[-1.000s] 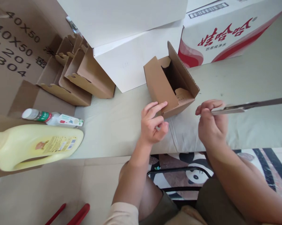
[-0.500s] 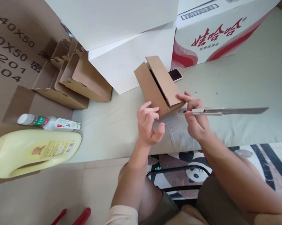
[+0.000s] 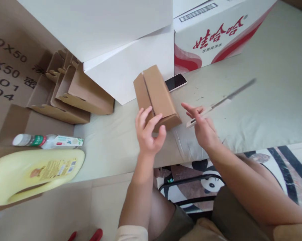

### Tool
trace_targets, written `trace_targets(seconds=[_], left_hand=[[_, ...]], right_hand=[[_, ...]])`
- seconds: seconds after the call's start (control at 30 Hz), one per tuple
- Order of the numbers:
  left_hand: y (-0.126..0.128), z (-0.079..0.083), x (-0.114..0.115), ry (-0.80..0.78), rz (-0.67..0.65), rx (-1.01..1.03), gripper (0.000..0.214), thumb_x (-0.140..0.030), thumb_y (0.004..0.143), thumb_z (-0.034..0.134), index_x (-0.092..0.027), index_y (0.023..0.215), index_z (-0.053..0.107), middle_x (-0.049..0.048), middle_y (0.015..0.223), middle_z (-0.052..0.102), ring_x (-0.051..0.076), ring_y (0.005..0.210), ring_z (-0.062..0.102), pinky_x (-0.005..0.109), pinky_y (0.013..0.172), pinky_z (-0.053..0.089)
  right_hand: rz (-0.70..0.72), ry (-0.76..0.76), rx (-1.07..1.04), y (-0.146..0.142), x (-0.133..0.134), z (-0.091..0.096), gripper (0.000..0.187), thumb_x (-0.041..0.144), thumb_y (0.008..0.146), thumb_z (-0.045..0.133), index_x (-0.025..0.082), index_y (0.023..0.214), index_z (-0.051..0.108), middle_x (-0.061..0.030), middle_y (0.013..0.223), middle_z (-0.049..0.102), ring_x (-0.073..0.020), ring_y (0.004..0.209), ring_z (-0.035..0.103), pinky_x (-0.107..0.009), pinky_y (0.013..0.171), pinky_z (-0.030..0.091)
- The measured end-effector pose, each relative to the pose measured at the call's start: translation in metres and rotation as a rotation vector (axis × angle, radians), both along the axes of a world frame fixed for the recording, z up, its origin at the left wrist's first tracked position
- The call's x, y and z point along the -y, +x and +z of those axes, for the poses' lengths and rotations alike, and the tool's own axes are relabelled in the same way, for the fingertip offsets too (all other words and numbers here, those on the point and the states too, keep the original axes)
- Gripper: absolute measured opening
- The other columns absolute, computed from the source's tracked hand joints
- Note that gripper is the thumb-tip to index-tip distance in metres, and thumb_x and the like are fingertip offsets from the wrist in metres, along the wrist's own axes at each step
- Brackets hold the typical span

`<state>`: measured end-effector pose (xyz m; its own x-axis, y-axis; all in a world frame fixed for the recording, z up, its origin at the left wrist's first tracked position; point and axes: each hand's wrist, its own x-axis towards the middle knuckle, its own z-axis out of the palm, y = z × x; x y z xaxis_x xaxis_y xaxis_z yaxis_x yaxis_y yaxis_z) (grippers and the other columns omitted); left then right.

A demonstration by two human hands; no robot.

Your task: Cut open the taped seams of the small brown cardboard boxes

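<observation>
A small brown cardboard box (image 3: 159, 95) rests on the pale green sheet, its two top flaps folded down with a narrow seam between them. My left hand (image 3: 148, 134) lies over the near left part of the box, fingers spread on the flaps. To the right of the box, my right hand (image 3: 202, 125) grips a utility knife (image 3: 217, 103) with a pale handle. The knife's long blade is out and points up and to the right, away from the box. My right index finger stretches toward the box without touching it.
Behind the box lies a phone (image 3: 176, 82), near a white carton (image 3: 133, 72) and a red-and-white carton (image 3: 216, 43). Several open cardboard boxes (image 3: 90, 90) stand at left. A clear bottle (image 3: 50, 141) and a yellow jug (image 3: 40, 174) lie below them.
The raised right flap has gone down level with the other. My right hand has drawn back from the box, and the knife has swung to a steeper slant. The view has shifted slightly.
</observation>
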<state>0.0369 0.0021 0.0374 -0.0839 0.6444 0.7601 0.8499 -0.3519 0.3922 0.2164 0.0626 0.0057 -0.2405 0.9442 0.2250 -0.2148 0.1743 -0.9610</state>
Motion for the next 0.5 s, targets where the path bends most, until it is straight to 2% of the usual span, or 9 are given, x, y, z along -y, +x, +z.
trace_targets(seconds=[0.1,0.17,0.27,0.33,0.37,0.43,0.5], left_hand=[[-0.02,-0.011,0.005,0.046,0.02,0.224,0.027,-0.039,0.093,0.053,-0.022,0.11,0.065,0.0121,0.135,0.057,0.027,0.13,0.053,0.047,0.111,0.04],[-0.031,-0.017,0.007,0.124,0.04,0.469,0.026,-0.045,0.09,0.056,-0.022,0.101,0.063,0.0104,0.131,0.059,0.025,0.128,0.054,0.044,0.109,0.041],[-0.042,-0.02,0.009,0.109,0.055,0.965,0.029,-0.051,0.081,0.061,-0.024,0.089,0.055,0.0049,0.115,0.062,0.02,0.107,0.062,0.032,0.084,0.051],[-0.046,-0.018,0.011,0.015,0.1,1.232,0.037,-0.059,0.079,0.058,-0.023,0.083,0.051,0.0031,0.101,0.062,0.017,0.088,0.062,0.027,0.067,0.049],[-0.046,-0.017,0.011,-0.04,0.126,1.326,0.042,-0.064,0.079,0.055,-0.023,0.083,0.05,0.0032,0.097,0.062,0.017,0.083,0.061,0.027,0.064,0.048],[-0.046,-0.013,0.013,-0.165,0.145,1.467,0.05,-0.071,0.077,0.052,-0.023,0.088,0.055,0.0053,0.099,0.064,0.021,0.087,0.063,0.031,0.066,0.05],[-0.043,-0.009,0.014,-0.274,0.112,1.572,0.055,-0.071,0.076,0.053,-0.022,0.099,0.061,0.0085,0.107,0.067,0.026,0.099,0.064,0.037,0.077,0.052]], right_hand=[[0.045,-0.222,0.075,-0.006,-0.002,-0.016,0.038,0.063,0.093,0.049,0.026,0.101,0.056,-0.0096,0.144,0.058,-0.0273,0.142,0.047,-0.057,0.118,0.034],[0.147,-0.274,0.117,-0.012,-0.001,-0.021,0.041,0.064,0.091,0.05,0.026,0.103,0.058,-0.01,0.14,0.06,-0.0269,0.14,0.048,-0.056,0.118,0.035],[0.281,-0.154,0.12,-0.018,0.004,-0.017,0.04,0.063,0.094,0.045,0.025,0.1,0.057,-0.0097,0.136,0.063,-0.0256,0.14,0.048,-0.055,0.118,0.036],[0.297,-0.056,0.139,-0.02,0.008,-0.008,0.038,0.061,0.096,0.042,0.025,0.095,0.054,-0.0107,0.145,0.056,-0.027,0.148,0.037,-0.061,0.121,0.028],[0.294,-0.014,0.159,-0.02,0.011,-0.002,0.036,0.059,0.097,0.042,0.025,0.092,0.052,-0.011,0.151,0.051,-0.0281,0.152,0.03,-0.064,0.122,0.022],[0.313,0.087,0.177,-0.019,0.017,0.009,0.032,0.054,0.098,0.043,0.024,0.089,0.049,-0.0118,0.157,0.044,-0.0296,0.155,0.022,-0.066,0.122,0.017],[0.38,0.231,0.125,-0.018,0.023,0.02,0.026,0.048,0.099,0.044,0.024,0.091,0.047,-0.0138,0.158,0.043,-0.0286,0.155,0.023,-0.062,0.121,0.022]])
